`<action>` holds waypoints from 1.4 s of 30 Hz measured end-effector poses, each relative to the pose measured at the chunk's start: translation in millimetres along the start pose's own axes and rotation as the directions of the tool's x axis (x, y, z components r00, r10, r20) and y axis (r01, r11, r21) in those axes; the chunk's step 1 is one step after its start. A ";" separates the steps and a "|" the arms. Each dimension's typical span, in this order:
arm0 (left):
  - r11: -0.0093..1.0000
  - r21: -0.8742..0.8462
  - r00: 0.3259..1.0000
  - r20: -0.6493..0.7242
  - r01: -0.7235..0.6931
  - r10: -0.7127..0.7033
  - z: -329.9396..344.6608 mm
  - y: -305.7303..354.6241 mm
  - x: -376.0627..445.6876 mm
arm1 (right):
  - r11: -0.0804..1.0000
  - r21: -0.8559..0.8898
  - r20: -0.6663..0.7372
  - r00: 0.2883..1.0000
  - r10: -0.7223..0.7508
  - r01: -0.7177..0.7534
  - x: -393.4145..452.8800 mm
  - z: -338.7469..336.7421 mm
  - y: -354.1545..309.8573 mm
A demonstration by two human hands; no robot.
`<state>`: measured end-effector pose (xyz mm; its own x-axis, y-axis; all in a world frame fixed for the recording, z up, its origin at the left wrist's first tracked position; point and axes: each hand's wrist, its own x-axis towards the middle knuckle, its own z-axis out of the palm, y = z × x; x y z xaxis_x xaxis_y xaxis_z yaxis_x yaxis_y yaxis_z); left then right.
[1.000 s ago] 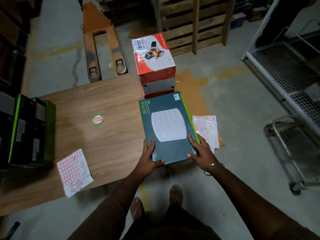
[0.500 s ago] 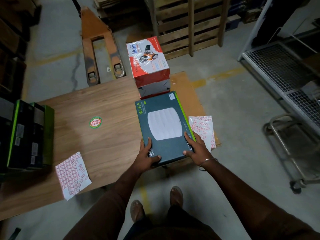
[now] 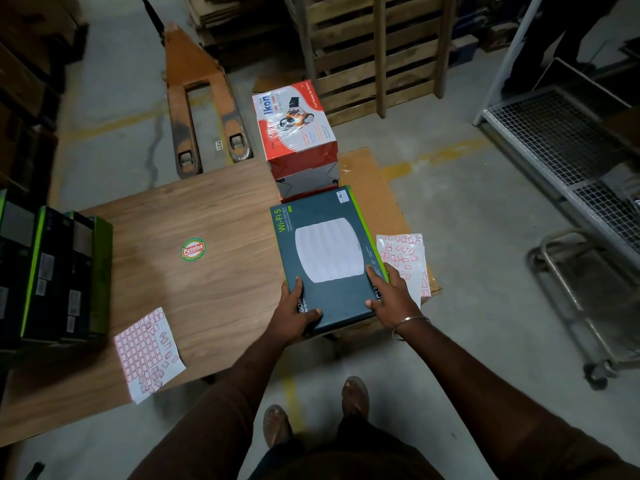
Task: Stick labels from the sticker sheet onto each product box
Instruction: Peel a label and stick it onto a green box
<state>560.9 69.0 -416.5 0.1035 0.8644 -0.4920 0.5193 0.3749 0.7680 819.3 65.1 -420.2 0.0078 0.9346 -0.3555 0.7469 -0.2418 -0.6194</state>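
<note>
A dark teal Wi-Fi 5 box (image 3: 323, 237) lies flat at the right end of the wooden table (image 3: 214, 216). A small white label (image 3: 343, 195) sits on its far right corner. My left hand (image 3: 294, 313) grips its near left corner, thumb on top. On the near right edge my right hand (image 3: 389, 296) holds the box, fingers spread over the top face. One sticker sheet (image 3: 405, 259) with red-framed labels lies just right of the box. A second sticker sheet (image 3: 147, 353) lies at the table's near edge, left.
Several black and green boxes (image 3: 52, 271) stand upright at the table's left end. A red and white Ikon carton (image 3: 294, 128) stands stacked beyond the teal box. An orange pallet jack (image 3: 201, 98) and wooden pallets (image 3: 374, 53) stand behind; a wire-mesh cart (image 3: 568, 157) stands right.
Both hands keep their hold on the teal box, which stays in place on the table. Only the view has shifted slightly.
</note>
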 end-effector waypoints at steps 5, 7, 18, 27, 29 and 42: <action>0.998 0.034 0.998 -0.028 -0.053 0.054 7.6 9.2 -20.0 | 0.998 0.053 0.012 0.999 -0.043 0.043 -3.9 -1.0 2.7; 0.995 0.083 0.998 -0.015 -0.058 0.059 9.8 6.4 -25.4 | 0.997 0.009 0.058 0.996 -0.074 0.073 -6.8 -0.7 7.0; 0.950 0.290 0.991 -0.029 -0.116 0.130 12.8 5.4 -28.3 | 0.991 -0.094 0.029 0.995 -0.097 0.100 -7.5 0.7 9.9; 0.964 0.252 0.995 -0.035 -0.085 0.097 13.6 9.0 -38.7 | 0.956 -0.263 0.056 0.991 -0.121 0.131 -9.8 -14.0 -9.4; 0.973 0.211 0.992 -0.072 -0.087 0.105 9.1 13.1 -45.6 | 0.961 -0.219 0.016 0.985 -0.171 0.170 -12.1 -20.7 -30.4; 0.941 -0.212 0.920 -0.350 -0.263 0.179 -89.0 -15.7 -110.0 | 0.800 0.105 -0.057 0.807 -0.588 0.590 -28.9 21.7 -173.2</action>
<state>465.9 -2.1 -337.9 -0.1087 0.9791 -0.1718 0.2816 0.1961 0.9393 675.2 74.3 -317.9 -0.3944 0.9114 0.1171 0.5326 0.3306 -0.7791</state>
